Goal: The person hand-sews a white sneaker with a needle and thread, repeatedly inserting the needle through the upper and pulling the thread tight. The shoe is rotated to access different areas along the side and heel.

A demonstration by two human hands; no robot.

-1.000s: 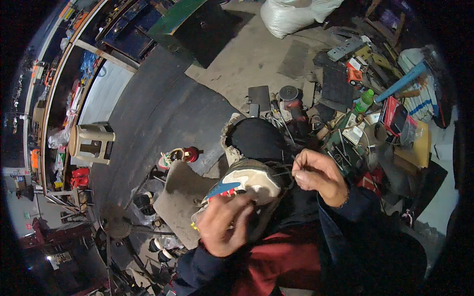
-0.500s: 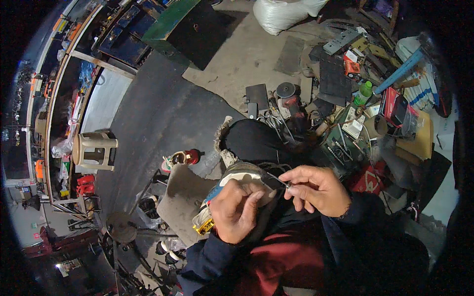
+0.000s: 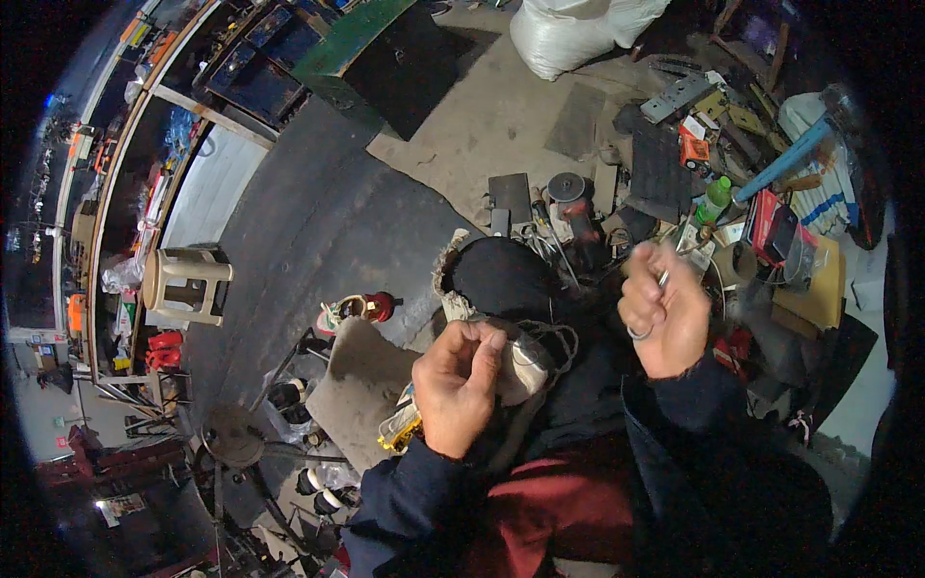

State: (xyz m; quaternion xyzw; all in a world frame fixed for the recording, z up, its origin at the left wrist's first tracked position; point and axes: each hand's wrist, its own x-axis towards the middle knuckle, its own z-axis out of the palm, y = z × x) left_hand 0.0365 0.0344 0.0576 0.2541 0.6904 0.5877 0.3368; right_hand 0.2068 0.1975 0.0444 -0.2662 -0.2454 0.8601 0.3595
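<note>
A cream-and-grey shoe with yellow detail rests on my dark-clothed lap. My left hand is over its upper part, thumb and forefinger pinched; what is between them is too small to make out. Loops of cord lie by the shoe. My right hand is raised to the right of the shoe, blurred, its fingers curled on a small thin metal tool. Just beyond the shoe is a black rounded shape with a frayed light edge.
A plastic stool and shelving are at left, a red round object beside a grey pad. A green cabinet and white sack are beyond. An angle grinder, green bottle and piled parts lie at right.
My right hand has moved up and rightward from the shoe with the small tool. My left hand has shifted a little upward on the shoe, still pinched.
</note>
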